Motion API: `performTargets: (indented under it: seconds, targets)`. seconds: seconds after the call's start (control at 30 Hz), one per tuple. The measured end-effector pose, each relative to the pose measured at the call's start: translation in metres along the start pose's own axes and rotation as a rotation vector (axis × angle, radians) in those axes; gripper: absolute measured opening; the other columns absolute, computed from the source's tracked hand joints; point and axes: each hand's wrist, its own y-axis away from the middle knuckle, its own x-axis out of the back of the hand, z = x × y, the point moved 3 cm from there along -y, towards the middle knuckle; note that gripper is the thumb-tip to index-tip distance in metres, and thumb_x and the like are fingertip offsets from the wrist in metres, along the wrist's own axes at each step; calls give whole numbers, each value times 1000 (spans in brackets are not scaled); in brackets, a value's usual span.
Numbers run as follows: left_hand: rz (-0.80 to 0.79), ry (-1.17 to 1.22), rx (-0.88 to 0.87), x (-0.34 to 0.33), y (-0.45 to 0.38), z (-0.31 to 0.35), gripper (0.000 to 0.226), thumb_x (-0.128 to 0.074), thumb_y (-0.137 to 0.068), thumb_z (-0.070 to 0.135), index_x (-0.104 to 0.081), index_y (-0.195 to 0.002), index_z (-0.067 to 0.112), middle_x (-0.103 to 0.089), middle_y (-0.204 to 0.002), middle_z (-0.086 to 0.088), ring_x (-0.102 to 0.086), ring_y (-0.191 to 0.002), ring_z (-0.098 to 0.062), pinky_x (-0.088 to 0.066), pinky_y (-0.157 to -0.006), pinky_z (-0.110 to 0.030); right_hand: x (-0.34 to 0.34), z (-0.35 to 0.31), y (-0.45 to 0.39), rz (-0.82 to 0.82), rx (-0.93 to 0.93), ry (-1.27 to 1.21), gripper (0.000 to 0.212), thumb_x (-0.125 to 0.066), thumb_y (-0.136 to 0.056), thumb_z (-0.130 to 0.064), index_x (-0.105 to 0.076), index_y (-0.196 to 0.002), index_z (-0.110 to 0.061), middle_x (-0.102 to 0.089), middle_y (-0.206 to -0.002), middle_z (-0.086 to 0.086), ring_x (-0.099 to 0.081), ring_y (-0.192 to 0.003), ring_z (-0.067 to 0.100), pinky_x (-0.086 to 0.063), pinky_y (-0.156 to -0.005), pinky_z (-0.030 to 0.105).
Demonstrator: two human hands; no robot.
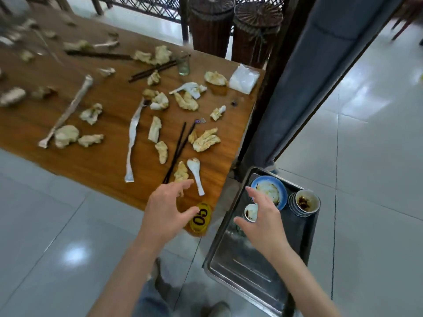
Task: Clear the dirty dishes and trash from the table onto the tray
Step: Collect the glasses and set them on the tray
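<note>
Clearing, head view: early stage, most of the mess remains on the wooden table [96, 161].
Done: metal tray [240, 266] holds one blue-rimmed plate [270, 191], one small cup [250, 212], one stack of sauce bowls [305, 202].
Left: white spoon [195, 175], three chopstick pairs, one glass [184, 64], many crumpled napkins.
Left hand [167, 211]: fingers spread, empty, over the table edge.
Right hand [263, 223]: fingers spread, empty, above the tray.

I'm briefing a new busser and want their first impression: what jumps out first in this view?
The wooden table strewn with crumpled used napkins, dark chopsticks and a white spoon near its front edge. To its right, the metal tray holds a blue-rimmed plate and stacked sauce bowls. Both hands hover open, the left hand over the table corner, the right hand over the tray.
</note>
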Motion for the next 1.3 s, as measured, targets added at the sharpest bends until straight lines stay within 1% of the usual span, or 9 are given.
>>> performTargets:
  seconds: [0.1,0.2,0.33,0.43,0.53,0.73,0.87,1.0,1.3]
  targets:
    - [59,-13,69,43,-4,-22,63,-82,-68,36,-56,-125,30,-63,-116,10,-54,-100,-8,-50,-86,-30,-9,-42,-10,-52,66,49,74,-77,-75,-26,-38,-138,-28,-47,-135,-9,-44,-121,7,-33,-95,19]
    - [100,-39,113,76,-11,-47,62,-80,-69,38,-56,-125,31,-64,-116,9,-55,-103,-11,-53,-86,-35,-22,-79,-21,-72,103,71,73,-77,-75,-26,-38,-138,-27,-46,-136,-7,-44,-122,9,-36,-99,23]
    - [123,-65,135,120,-28,-87,60,-80,-69,38,-57,-124,30,-65,-114,8,-55,-102,-12,-52,-86,-35,-50,-129,-38,-64,145,106,68,-75,-76,-27,-41,-136,-26,-48,-132,-7,-46,-118,9,-35,-95,19]
    - [115,-63,135,155,-44,-119,57,-79,-70,38,-58,-123,31,-64,-113,9,-54,-103,-12,-51,-87,-37,-74,-165,-52,-53,127,104,69,-76,-76,-24,-41,-136,-24,-49,-131,-6,-47,-119,10,-39,-98,21]
    - [86,-49,127,193,-65,-151,55,-79,-72,37,-58,-122,30,-64,-112,10,-54,-103,-12,-51,-89,-42,-98,-201,-65,-28,89,96,72,-77,-75,-22,-40,-138,-21,-48,-133,-2,-45,-123,15,-41,-103,31]
    - [29,-70,67,256,-112,-203,51,-78,-73,34,-59,-121,30,-64,-113,9,-54,-105,-12,-51,-90,-42,-145,-256,-91,102,0,109,72,-79,-73,-26,-43,-136,-23,-51,-134,-4,-48,-122,13,-44,-98,28]
    - [15,-70,65,278,-137,-226,52,-78,-73,31,-59,-122,29,-65,-111,9,-54,-104,-15,-49,-89,-46,-168,-278,-108,105,-28,134,72,-79,-73,-29,-42,-135,-26,-51,-132,-7,-48,-122,11,-42,-95,24]
    - [15,-75,83,287,-164,-242,53,-78,-73,34,-59,-122,27,-65,-110,8,-54,-104,-15,-49,-89,-45,-178,-292,-135,100,-33,117,73,-80,-72,-28,-43,-135,-25,-51,-133,-5,-48,-122,13,-45,-101,35]
    - [66,-88,127,303,-214,-274,52,-78,-73,33,-59,-121,26,-65,-109,6,-55,-102,-16,-48,-89,-44,-194,-319,-197,16,22,120,71,-77,-75,-27,-42,-137,-22,-50,-134,-4,-46,-124,13,-42,-103,30]
